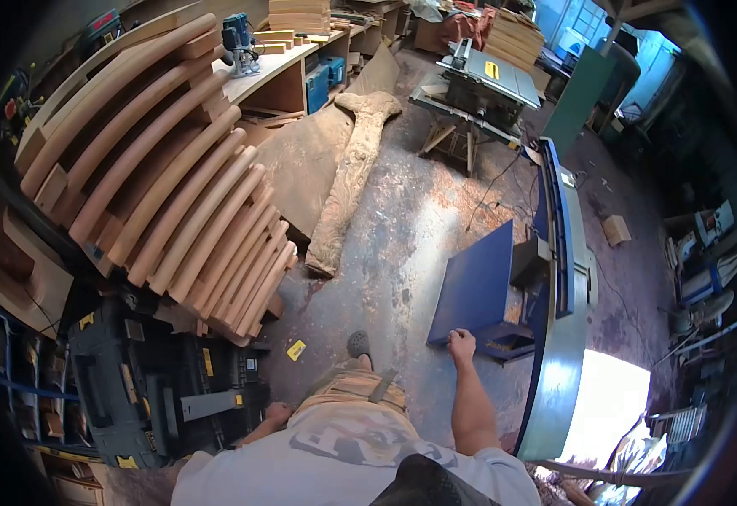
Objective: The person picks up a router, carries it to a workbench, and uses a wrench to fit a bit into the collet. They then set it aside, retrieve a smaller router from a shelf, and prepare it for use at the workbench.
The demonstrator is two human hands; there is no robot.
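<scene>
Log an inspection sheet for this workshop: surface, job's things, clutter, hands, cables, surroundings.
Surface: grey concrete floor, strewn with wood shavings near the grey-topped table saw.
Job's things: flat blue metal panel, nearest the right hand; black plastic tool case, nearest the left.
Clutter: small yellow rectangular label on the floor; long carved brown wooden piece lying beyond.
Hands: right hand curled at the panel's lower edge, contact unclear; left hand lowered beside the thigh, grip unclear.
Cables: thin dark cable below the saw; its ends cannot be traced.
Surroundings: curved pale-brown wooden rails stacked at left.
</scene>
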